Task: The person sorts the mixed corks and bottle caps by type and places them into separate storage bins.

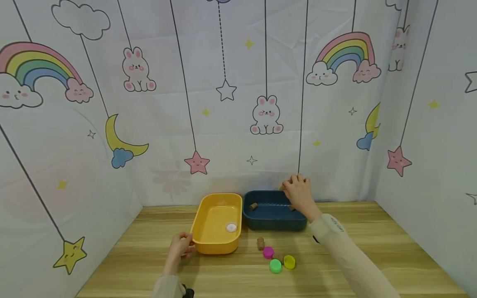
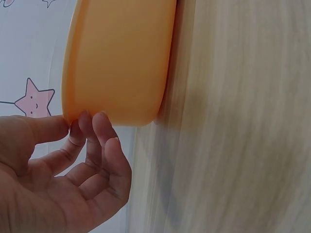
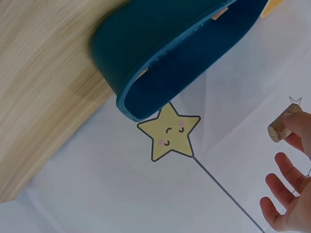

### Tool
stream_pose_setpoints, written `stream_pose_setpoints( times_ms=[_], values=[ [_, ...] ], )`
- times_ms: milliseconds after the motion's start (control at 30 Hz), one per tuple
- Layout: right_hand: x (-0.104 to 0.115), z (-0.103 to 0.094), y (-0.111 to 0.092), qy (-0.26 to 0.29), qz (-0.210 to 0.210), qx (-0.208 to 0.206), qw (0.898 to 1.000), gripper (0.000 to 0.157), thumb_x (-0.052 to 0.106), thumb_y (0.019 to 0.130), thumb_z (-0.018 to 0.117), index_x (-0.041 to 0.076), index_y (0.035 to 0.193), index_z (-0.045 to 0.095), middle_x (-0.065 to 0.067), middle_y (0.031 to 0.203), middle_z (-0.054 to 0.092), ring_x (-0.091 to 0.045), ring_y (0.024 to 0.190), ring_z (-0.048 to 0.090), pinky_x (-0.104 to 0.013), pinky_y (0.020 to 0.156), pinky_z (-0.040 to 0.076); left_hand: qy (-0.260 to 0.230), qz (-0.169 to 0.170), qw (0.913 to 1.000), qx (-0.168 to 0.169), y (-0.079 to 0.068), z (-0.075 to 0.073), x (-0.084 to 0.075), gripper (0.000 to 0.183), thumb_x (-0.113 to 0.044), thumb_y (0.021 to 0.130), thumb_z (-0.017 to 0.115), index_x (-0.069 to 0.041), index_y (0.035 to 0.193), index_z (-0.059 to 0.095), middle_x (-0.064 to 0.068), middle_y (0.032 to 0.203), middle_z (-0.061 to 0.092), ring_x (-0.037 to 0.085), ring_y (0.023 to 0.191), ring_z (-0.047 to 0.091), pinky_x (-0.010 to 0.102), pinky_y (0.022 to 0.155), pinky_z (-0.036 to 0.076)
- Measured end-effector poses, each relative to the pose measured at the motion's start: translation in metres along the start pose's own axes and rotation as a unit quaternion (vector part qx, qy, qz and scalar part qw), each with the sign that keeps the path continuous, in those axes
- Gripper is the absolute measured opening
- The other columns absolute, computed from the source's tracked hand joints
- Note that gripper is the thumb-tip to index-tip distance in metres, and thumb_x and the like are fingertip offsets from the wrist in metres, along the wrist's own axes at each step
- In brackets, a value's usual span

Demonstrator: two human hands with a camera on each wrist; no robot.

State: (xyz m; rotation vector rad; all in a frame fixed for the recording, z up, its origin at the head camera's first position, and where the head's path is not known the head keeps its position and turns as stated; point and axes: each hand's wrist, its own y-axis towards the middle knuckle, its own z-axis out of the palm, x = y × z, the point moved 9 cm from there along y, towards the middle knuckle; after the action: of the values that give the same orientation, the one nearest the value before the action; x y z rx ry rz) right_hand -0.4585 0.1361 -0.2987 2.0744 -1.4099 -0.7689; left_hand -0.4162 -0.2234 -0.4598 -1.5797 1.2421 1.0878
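My right hand (image 1: 299, 196) pinches a cork (image 3: 282, 125) between thumb and finger, held above the dark blue tub (image 1: 275, 224); the other fingers are spread loosely in the right wrist view. Inside that tub lie a cork (image 1: 254, 206) on the left and another cork (image 1: 292, 207) partly behind my hand. At the near left corner of the yellow tub (image 1: 214, 219), my left hand (image 1: 179, 248) grips the rim, thumb on top and fingertips beneath it (image 2: 85, 119). A white round cap (image 1: 231, 227) sits in the yellow tub.
In front of the tubs, on the wooden table (image 1: 141, 265), lie a cork (image 1: 260, 243), a magenta cap (image 1: 268, 252), a green cap (image 1: 275, 266), a yellow cap (image 1: 289, 262) and another cork (image 1: 278, 257) among the caps. A printed cloth backdrop (image 1: 231, 136) stands behind the tubs.
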Motion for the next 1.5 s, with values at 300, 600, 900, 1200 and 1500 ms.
stream_pose_setpoints(
  times_ms=[300,600,900,1200,1500],
  values=[
    [-0.001,-0.003,0.002,-0.006,-0.001,-0.006,1.0,0.011,0.021,0.079,0.067,0.014,0.087,0.062,-0.012,0.088,0.052,-0.029,0.081,0.043,-0.043,0.068,0.033,0.002,-0.003,1.0,0.001,-0.001,0.0,0.0,0.017,-0.014,0.094,0.04,0.001,0.087,0.046,0.007,0.073,0.058,0.011,0.054,0.058,0.025,0.047,0.044],
    [0.0,-0.002,0.001,-0.018,-0.012,-0.016,1.0,0.012,0.022,0.079,0.067,0.014,0.087,0.063,-0.012,0.086,0.052,-0.028,0.079,0.044,-0.042,0.066,0.034,0.001,0.002,1.0,0.001,0.0,0.0,-0.001,0.017,-0.013,0.094,0.04,0.001,0.087,0.046,0.005,0.072,0.058,0.011,0.054,0.058,0.026,0.047,0.044],
    [-0.001,0.0,0.0,-0.02,-0.014,-0.025,0.999,0.011,0.023,0.078,0.068,0.014,0.082,0.062,-0.011,0.084,0.051,-0.027,0.077,0.043,-0.041,0.064,0.034,0.002,0.003,1.0,-0.002,0.0,0.001,-0.001,0.017,-0.013,0.093,0.04,0.001,0.085,0.047,0.005,0.071,0.058,0.011,0.054,0.059,0.025,0.046,0.044],
    [0.001,0.001,-0.003,-0.009,-0.021,-0.015,1.0,0.011,0.023,0.08,0.066,0.014,0.081,0.06,-0.012,0.084,0.049,-0.029,0.079,0.043,-0.041,0.064,0.032,0.004,0.001,1.0,-0.001,0.001,0.001,-0.001,0.018,-0.013,0.093,0.041,0.002,0.087,0.048,0.005,0.072,0.058,0.011,0.054,0.058,0.025,0.046,0.044],
    [0.01,0.0,-0.008,-0.01,-0.034,-0.009,0.999,0.012,0.025,0.079,0.067,0.015,0.079,0.061,-0.009,0.084,0.049,-0.027,0.081,0.043,-0.042,0.067,0.035,0.006,0.002,1.0,-0.001,0.0,0.0,-0.001,0.018,-0.013,0.094,0.04,0.002,0.086,0.048,0.006,0.072,0.057,0.011,0.054,0.059,0.025,0.047,0.044]
  ],
)
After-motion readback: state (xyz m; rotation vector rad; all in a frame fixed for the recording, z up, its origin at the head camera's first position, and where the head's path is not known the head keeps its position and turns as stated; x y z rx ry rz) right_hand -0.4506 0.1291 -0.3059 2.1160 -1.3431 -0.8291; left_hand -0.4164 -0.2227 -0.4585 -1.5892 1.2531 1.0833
